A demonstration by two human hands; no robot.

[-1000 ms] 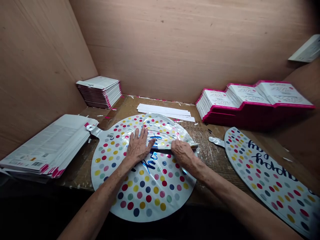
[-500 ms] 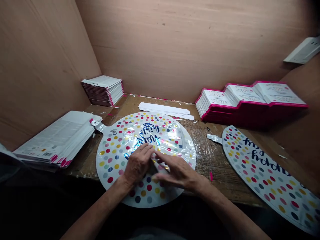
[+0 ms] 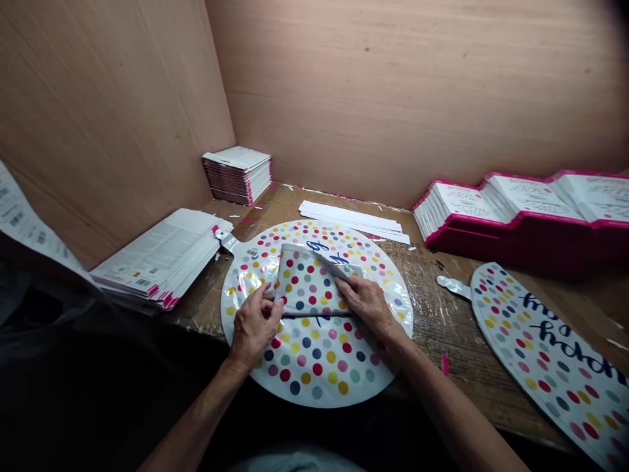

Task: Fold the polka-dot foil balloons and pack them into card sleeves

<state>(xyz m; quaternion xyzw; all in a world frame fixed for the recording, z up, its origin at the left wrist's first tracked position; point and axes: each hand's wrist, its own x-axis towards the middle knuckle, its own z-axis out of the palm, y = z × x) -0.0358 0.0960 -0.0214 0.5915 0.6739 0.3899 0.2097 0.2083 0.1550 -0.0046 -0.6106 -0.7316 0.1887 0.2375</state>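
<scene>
A round white foil balloon point(image 3: 314, 387) with coloured dots and blue lettering lies flat in front of me, its silvery tail pointing left. Over its middle is a folded dotted foil balloon point(image 3: 307, 285), its upper right flap partly raised. My left hand point(image 3: 255, 328) has its thumb and curled fingers closed on the folded balloon's left edge. At the right edge, my right hand point(image 3: 366, 305) grips the folded layers between thumb and fingers. Part of the flat balloon's lettering is hidden underneath.
Card packets point(image 3: 157, 255) are stacked at left, with another stack point(image 3: 238, 177) in the back corner. White paper strips point(image 3: 354, 219) lie behind the balloon. Pink-edged packets point(image 3: 515, 210) stand in steps at right. More dotted balloons point(image 3: 550, 347) overhang the table's front right edge.
My hands have moved apart from the middle, and the folded balloon now shows between them. The view has swung left, so the surroundings sit further right.
</scene>
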